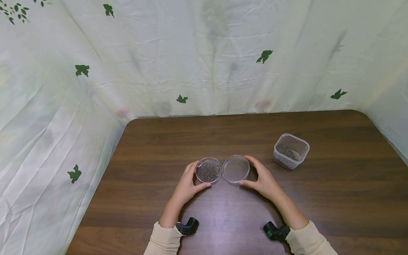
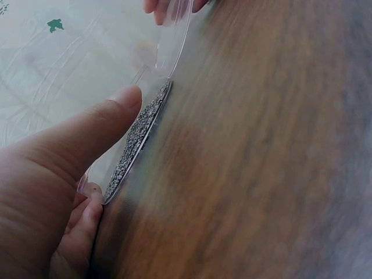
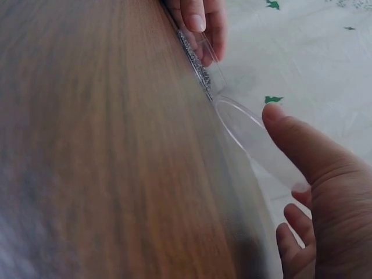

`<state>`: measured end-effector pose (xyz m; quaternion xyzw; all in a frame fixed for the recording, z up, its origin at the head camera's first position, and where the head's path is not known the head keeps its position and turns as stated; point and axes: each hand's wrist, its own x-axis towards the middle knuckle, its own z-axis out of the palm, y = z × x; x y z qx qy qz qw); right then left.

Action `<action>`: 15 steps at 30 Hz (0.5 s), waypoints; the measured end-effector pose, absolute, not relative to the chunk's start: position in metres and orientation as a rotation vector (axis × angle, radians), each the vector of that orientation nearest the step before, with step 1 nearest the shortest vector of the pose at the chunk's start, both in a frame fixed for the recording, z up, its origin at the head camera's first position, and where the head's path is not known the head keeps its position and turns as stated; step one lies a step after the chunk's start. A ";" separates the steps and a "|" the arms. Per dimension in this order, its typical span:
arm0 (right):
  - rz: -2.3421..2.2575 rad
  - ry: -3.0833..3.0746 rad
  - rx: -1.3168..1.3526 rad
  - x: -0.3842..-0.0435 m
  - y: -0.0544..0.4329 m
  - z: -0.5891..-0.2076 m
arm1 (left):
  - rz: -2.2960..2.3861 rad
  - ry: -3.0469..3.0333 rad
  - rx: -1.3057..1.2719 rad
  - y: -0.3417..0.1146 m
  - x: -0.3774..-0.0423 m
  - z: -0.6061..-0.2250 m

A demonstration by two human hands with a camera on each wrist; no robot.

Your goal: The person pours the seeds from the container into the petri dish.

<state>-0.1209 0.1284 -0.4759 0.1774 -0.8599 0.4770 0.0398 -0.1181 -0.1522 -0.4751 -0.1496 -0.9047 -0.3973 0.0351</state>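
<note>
A clear petri dish with a layer of dark grey granules rests on the wooden table. My left hand holds it from the left, thumb at the near side and fingers round the far rim. The dish's clear round lid is in my right hand, pinched at its right edge between thumb and fingers. In the right wrist view the lid stands tilted, its lower edge close beside the dish and its held side raised above the table.
A square translucent plastic tub with more grey granules stands to the right, beyond my right hand. Black wrist devices sit at both cuffs. A pale curtain with green leaf prints hangs behind the brown table.
</note>
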 end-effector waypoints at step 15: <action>1.550 -2.550 0.575 -0.121 0.127 -0.476 | -1.212 -2.782 -0.472 -0.153 -0.119 -0.476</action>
